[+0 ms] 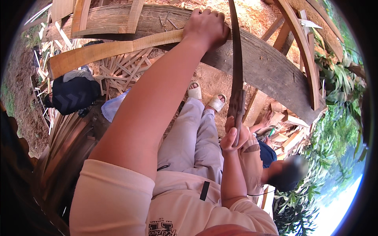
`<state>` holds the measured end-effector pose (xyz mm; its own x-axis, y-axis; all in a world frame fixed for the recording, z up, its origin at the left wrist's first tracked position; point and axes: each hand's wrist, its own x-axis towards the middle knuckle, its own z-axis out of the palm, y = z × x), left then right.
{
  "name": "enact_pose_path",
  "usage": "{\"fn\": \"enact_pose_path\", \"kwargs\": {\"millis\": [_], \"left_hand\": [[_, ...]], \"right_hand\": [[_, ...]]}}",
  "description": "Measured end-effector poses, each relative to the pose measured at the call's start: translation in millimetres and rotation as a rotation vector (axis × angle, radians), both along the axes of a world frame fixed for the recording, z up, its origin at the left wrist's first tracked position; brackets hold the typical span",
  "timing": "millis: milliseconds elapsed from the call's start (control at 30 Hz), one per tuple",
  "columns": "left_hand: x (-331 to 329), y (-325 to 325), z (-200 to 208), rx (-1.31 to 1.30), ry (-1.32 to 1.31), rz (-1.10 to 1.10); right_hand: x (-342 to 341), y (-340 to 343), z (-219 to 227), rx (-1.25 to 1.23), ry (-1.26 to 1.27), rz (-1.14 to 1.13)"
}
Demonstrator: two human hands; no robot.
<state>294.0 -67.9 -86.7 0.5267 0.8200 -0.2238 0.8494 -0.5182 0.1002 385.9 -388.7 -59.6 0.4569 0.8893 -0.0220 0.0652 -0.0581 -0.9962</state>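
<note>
My left hand (206,29) is closed over the end of a pale, slightly curved wooden slat (92,55), at the far edge of a thick weathered beam (264,59). The slat reaches out to the left from under my fingers. In my right hand (236,137), lower down and nearer to my body, is the wooden handle of a handsaw (237,55). Its long dark narrow blade points away from me, crossing over the beam just right of my left hand. Whether the blade touches wood cannot be made out.
At right a co-worker (289,173) sits low beside wood offcuts (293,137). Curved timbers (301,47) lean over the beam's right end. Loose nails (172,24) lie on the beam. Thin sticks (118,67) and a dark chevron-marked shape (75,94) are at left; sawdust covers the ground.
</note>
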Motion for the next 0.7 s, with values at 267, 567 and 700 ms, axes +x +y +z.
{"fn": "enact_pose_path", "kwargs": {"millis": [267, 567, 700], "left_hand": [[9.7, 0.7, 7.6, -0.062, 0.043, -0.055], [1.3, 6.2, 12.6, -0.066, 0.004, -0.040], [8.4, 4.6, 11.2, -0.056, -0.003, -0.044]], "right_hand": [[6.1, 50.2, 1.3, -0.076, -0.016, -0.006], [3.5, -0.9, 33.2, -0.091, -0.033, 0.014], [8.4, 62.2, 8.4, -0.107, -0.008, -0.029]]}}
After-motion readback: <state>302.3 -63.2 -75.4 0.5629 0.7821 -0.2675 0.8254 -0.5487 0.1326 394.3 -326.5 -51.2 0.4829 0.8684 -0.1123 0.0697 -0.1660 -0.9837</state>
